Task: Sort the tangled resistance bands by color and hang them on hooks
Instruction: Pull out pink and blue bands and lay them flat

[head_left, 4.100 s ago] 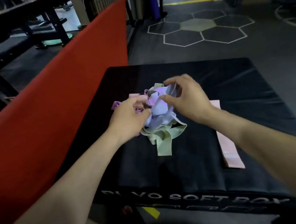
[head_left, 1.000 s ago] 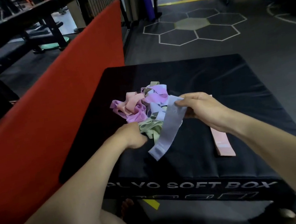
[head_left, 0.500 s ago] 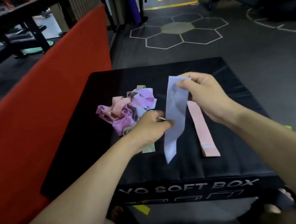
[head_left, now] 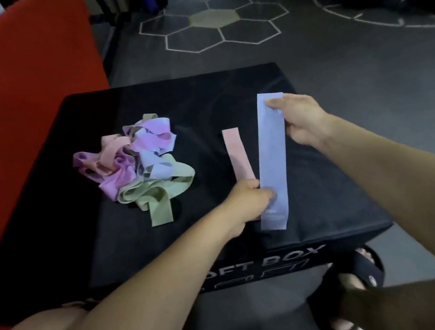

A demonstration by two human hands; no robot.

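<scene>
The left hand (head_left: 246,200) pinches the near part of the blue band (head_left: 272,161), and the right hand (head_left: 300,120) pinches its far end. The band runs near to far, right of centre on the box (head_left: 228,88). A pink band (head_left: 238,156) lies just left, parallel. The tangle (head_left: 139,166) sits at centre left.

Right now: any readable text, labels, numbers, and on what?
"FT BOX": white letters on the front face of the black box; the start is hidden behind the left forearm.
Faint print near the lower end of the blue band: too blurred to read.
Small round mark on the black sandal: too small to read.
</scene>
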